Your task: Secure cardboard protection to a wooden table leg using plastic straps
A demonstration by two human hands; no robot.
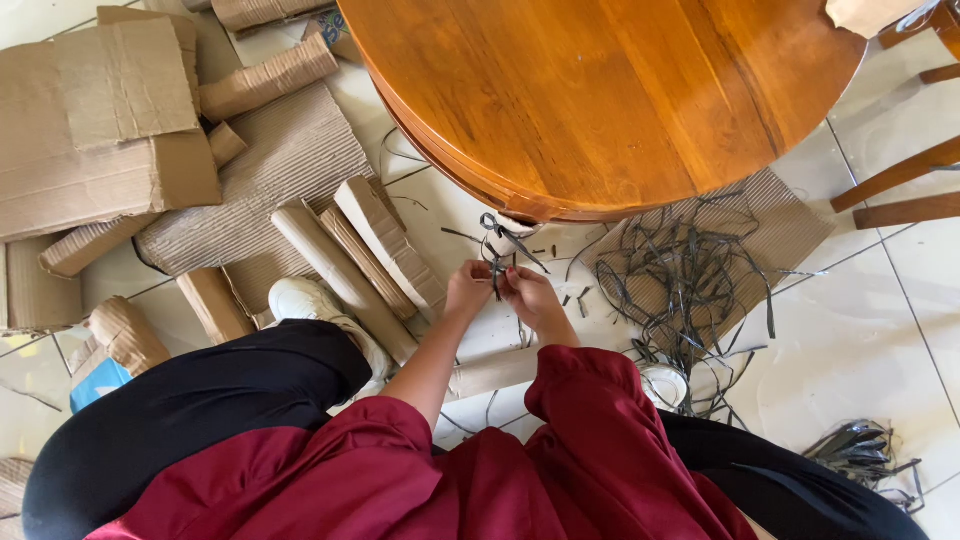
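My left hand [468, 288] and my right hand [530, 297] meet in front of me, low over the white tiled floor. Both pinch a thin dark strip [497, 250] that loops and knots just above my fingers. The strip's loose ends stick up toward the edge of the round wooden table [600, 90]. Under my hands lies a rolled cardboard tube [495, 372], partly hidden by my red sleeves.
A tangle of dark strips [690, 280] lies on a corrugated sheet to the right. Several rolled cardboard tubes [345, 265] and flat cardboard pieces [100, 120] cover the floor at left. Wooden chair legs [900, 190] stand at the right edge. More strips [860, 450] lie lower right.
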